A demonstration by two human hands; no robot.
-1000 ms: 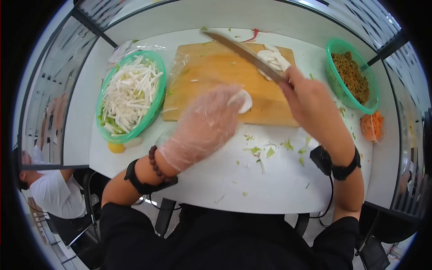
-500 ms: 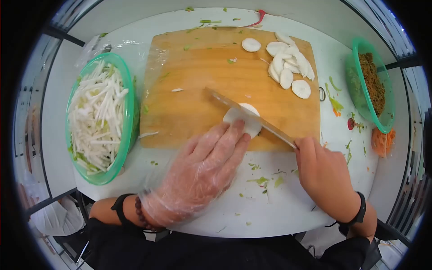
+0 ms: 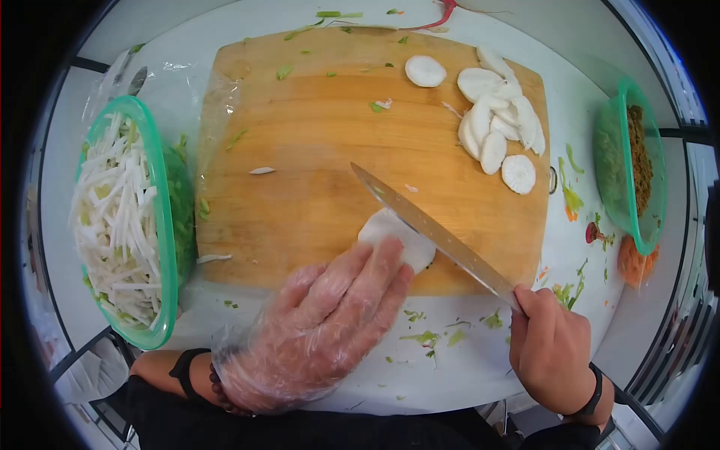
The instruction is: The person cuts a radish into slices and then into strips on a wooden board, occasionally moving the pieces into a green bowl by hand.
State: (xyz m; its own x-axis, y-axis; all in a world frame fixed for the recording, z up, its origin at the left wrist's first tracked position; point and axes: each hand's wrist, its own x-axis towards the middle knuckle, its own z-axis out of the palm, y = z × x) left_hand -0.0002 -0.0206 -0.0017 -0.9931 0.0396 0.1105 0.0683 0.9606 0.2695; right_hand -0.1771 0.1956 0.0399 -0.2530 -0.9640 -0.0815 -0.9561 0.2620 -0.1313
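My left hand (image 3: 330, 322), in a clear plastic glove, rests its fingertips on a white round slice (image 3: 399, 238) near the front edge of the wooden board (image 3: 300, 142). The fingers lie over the slice and press it down. My right hand (image 3: 551, 345), bare, is closed round the handle end of a knife (image 3: 450, 244). The blade slants up to the left, its side along the far right edge of the slice. At the board's back right lies a pile of white slices (image 3: 499, 105), with a single slice (image 3: 425, 71) left of it.
A green basket (image 3: 166, 225) of white shreds stands at the left. At the right are a green bowl (image 3: 615, 165) of brown crumbly food, a bag of orange shreds (image 3: 638, 260) and a red root piece (image 3: 592, 232). Green scraps (image 3: 426, 339) lie on the white table (image 3: 465, 367).
The camera view has shifted, so the board sits lower and looks larger. The blade, which lay across the slice, is now at its far right edge. Both hands keep their holds.
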